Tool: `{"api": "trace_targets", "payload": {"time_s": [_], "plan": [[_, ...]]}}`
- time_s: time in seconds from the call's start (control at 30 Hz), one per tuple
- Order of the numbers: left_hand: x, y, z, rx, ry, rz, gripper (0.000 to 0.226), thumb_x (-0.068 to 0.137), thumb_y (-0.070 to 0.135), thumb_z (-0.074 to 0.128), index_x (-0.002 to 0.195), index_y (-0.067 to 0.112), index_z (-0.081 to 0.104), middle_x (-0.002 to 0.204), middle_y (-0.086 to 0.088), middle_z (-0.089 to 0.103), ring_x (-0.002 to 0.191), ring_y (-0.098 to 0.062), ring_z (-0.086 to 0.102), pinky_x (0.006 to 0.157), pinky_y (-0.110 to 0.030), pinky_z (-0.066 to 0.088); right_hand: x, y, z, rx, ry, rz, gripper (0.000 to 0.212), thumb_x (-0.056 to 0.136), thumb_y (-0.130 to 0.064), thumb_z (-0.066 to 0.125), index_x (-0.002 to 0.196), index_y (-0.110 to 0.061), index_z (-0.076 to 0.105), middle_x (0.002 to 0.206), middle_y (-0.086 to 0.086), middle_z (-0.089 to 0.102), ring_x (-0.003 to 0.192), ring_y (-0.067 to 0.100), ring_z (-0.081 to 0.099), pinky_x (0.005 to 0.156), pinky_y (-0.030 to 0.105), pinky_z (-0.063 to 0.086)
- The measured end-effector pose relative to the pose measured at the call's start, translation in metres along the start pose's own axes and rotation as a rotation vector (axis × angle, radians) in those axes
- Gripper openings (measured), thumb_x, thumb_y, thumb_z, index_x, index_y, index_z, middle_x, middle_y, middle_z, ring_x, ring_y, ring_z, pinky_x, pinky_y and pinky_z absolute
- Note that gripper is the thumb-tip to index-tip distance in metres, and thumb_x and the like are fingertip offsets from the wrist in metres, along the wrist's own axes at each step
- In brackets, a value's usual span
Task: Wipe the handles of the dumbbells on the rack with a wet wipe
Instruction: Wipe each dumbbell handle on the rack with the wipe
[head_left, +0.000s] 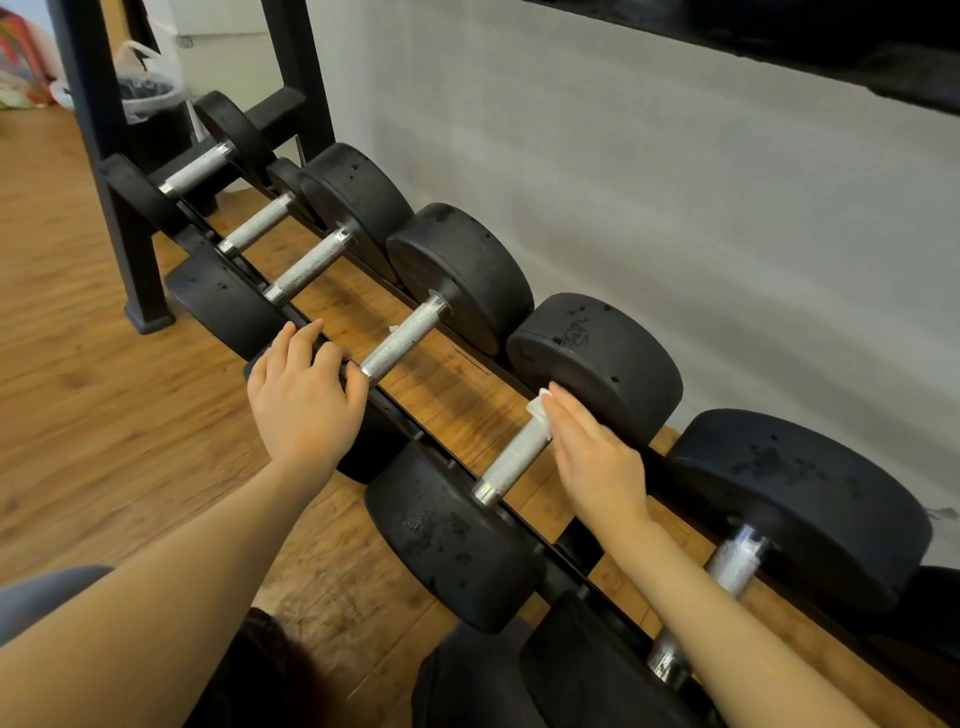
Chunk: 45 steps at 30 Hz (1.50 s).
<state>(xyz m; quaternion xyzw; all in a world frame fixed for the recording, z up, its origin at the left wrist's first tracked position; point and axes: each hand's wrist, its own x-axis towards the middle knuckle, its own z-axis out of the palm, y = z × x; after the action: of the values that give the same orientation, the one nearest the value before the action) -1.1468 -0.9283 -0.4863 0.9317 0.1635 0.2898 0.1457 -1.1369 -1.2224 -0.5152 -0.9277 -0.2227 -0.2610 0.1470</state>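
Note:
Several black dumbbells with knurled silver handles lie in a row on a low black rack (311, 322). My right hand (592, 457) grips a white wet wipe (540, 410) against the far end of one silver handle (511, 460), close to its back weight (597, 364). My left hand (301, 384) rests on the near weight of the dumbbell to the left, fingers curled over its top edge beside that dumbbell's handle (402, 338). Further handles run off to the upper left (309, 265) and lower right (735, 561).
A grey wall stands right behind the rack. Black rack uprights (98, 150) rise at the upper left, with a lined bin (150, 98) behind them. Wood flooring (78, 415) spreads to the left. My knee, in grey, shows at the lower left.

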Motion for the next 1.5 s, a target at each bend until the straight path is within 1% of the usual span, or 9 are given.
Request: {"api": "trace_targets", "payload": {"time_s": [0.07, 0.2, 0.37, 0.7, 0.83, 1.0, 1.2, 1.4, 1.5], "plan": [[0.0, 0.0, 0.0, -0.002, 0.001, 0.002, 0.026, 0.096, 0.024, 0.052, 0.104, 0.012, 0.074, 0.141, -0.01, 0.056, 0.141, -0.031, 0.037, 0.111, -0.052, 0.03, -0.006, -0.005, 0.006, 0.021, -0.012, -0.053, 0.047, 0.088, -0.01, 0.066, 0.134, -0.008, 0.057, 0.139, 0.005, 0.055, 0.097, 0.017, 0.07, 0.075, 0.027, 0.058], [0.001, 0.0, 0.0, -0.003, 0.0, 0.006, 0.028, 0.096, 0.025, 0.051, 0.104, 0.011, 0.074, 0.14, -0.01, 0.056, 0.141, -0.031, 0.037, 0.11, -0.053, 0.03, -0.007, -0.002, 0.004, 0.012, -0.026, -0.082, 0.043, 0.091, -0.014, 0.064, 0.133, -0.011, 0.057, 0.14, 0.003, 0.054, 0.089, 0.014, 0.071, 0.065, 0.026, 0.059], [0.001, -0.001, 0.0, 0.007, -0.006, 0.0, 0.028, 0.096, 0.025, 0.051, 0.105, 0.012, 0.074, 0.139, -0.009, 0.056, 0.141, -0.03, 0.037, 0.111, -0.053, 0.03, -0.012, -0.004, 0.012, 0.062, 0.013, -0.05, 0.047, 0.089, -0.01, 0.068, 0.135, -0.009, 0.055, 0.142, 0.005, 0.053, 0.111, 0.018, 0.065, 0.081, 0.032, 0.059], [0.001, -0.002, 0.002, 0.015, -0.012, 0.012, 0.03, 0.097, 0.027, 0.049, 0.106, 0.011, 0.073, 0.139, -0.009, 0.056, 0.141, -0.03, 0.036, 0.112, -0.053, 0.029, -0.021, -0.006, 0.014, 0.072, -0.042, -0.078, 0.054, 0.087, -0.009, 0.071, 0.138, -0.011, 0.052, 0.146, 0.003, 0.047, 0.112, 0.017, 0.064, 0.08, 0.032, 0.059], [0.001, -0.001, 0.002, 0.009, 0.005, 0.02, 0.034, 0.096, 0.028, 0.045, 0.105, 0.01, 0.073, 0.138, -0.009, 0.057, 0.14, -0.031, 0.037, 0.111, -0.054, 0.03, -0.014, -0.001, 0.008, 0.04, 0.025, 0.056, 0.052, 0.088, -0.01, 0.069, 0.138, -0.01, 0.053, 0.144, 0.004, 0.05, 0.11, 0.018, 0.065, 0.079, 0.032, 0.06], [0.001, -0.004, 0.003, 0.003, 0.017, 0.035, 0.043, 0.093, 0.033, 0.038, 0.104, 0.01, 0.073, 0.136, -0.01, 0.058, 0.14, -0.032, 0.038, 0.11, -0.054, 0.031, -0.024, -0.013, 0.011, 0.03, -0.003, -0.052, 0.055, 0.086, -0.011, 0.071, 0.138, -0.01, 0.053, 0.145, 0.004, 0.049, 0.107, 0.019, 0.067, 0.07, 0.03, 0.061], [0.002, -0.003, 0.004, 0.002, 0.025, 0.044, 0.043, 0.093, 0.033, 0.039, 0.104, 0.01, 0.073, 0.136, -0.01, 0.059, 0.14, -0.032, 0.038, 0.109, -0.054, 0.032, -0.02, -0.001, 0.011, 0.045, 0.105, 0.06, 0.044, 0.089, -0.011, 0.065, 0.132, -0.008, 0.058, 0.139, 0.008, 0.055, 0.117, 0.022, 0.061, 0.081, 0.036, 0.06], [0.001, -0.005, 0.004, 0.01, 0.013, 0.044, 0.035, 0.095, 0.029, 0.045, 0.105, 0.01, 0.073, 0.137, -0.01, 0.058, 0.14, -0.032, 0.037, 0.11, -0.055, 0.031, -0.012, 0.001, 0.006, -0.014, 0.19, -0.002, 0.031, 0.095, -0.02, 0.052, 0.118, -0.004, 0.067, 0.114, 0.009, 0.065, 0.093, 0.018, 0.067, 0.062, 0.029, 0.059], [0.001, -0.004, 0.004, 0.001, 0.014, 0.038, 0.037, 0.095, 0.03, 0.043, 0.104, 0.01, 0.073, 0.136, -0.01, 0.058, 0.14, -0.032, 0.037, 0.11, -0.055, 0.031, -0.012, 0.005, 0.002, -0.1, 0.221, -0.014, 0.027, 0.093, -0.017, 0.062, 0.116, -0.005, 0.067, 0.106, 0.008, 0.068, 0.076, 0.016, 0.067, 0.053, 0.027, 0.056]]}}
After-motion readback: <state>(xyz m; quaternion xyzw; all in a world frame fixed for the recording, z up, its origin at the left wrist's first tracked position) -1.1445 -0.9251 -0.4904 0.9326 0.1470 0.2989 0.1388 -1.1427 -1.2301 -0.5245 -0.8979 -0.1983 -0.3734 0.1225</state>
